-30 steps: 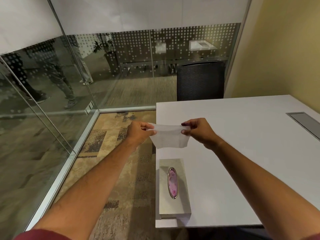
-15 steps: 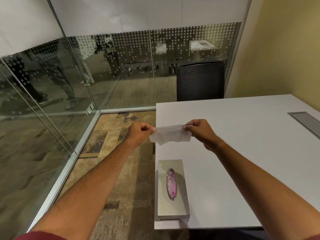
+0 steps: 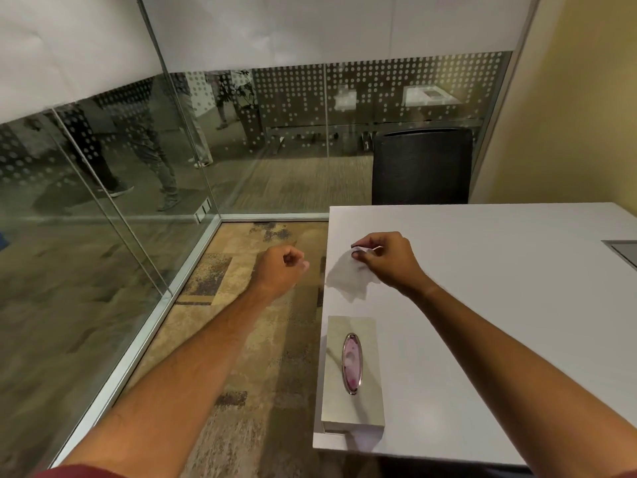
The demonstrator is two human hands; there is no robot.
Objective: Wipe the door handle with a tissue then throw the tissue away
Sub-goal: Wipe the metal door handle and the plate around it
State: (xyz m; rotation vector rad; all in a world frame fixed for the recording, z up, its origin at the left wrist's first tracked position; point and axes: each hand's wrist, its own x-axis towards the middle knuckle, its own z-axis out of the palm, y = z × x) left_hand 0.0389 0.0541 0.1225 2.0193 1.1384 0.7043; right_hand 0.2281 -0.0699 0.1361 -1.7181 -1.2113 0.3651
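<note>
A white tissue (image 3: 346,277) hangs from my right hand (image 3: 386,260), pinched by one corner above the left edge of the white table (image 3: 482,288). My left hand (image 3: 281,269) is curled into a loose fist over the carpet, a short way left of the tissue and not touching it. A silver tissue box (image 3: 351,370) with an oval pink opening lies on the table's near left corner, below my right hand. No door handle is in view.
Glass partition walls (image 3: 120,188) with dotted frosting run along the left and back, on a metal floor rail. A black chair (image 3: 422,165) stands behind the table. People's legs show beyond the glass. A grey cable hatch (image 3: 624,250) sits at the table's right.
My left hand has let go of the tissue and drawn away to the left. The tissue, stretched between both hands before, now dangles from my right hand alone.
</note>
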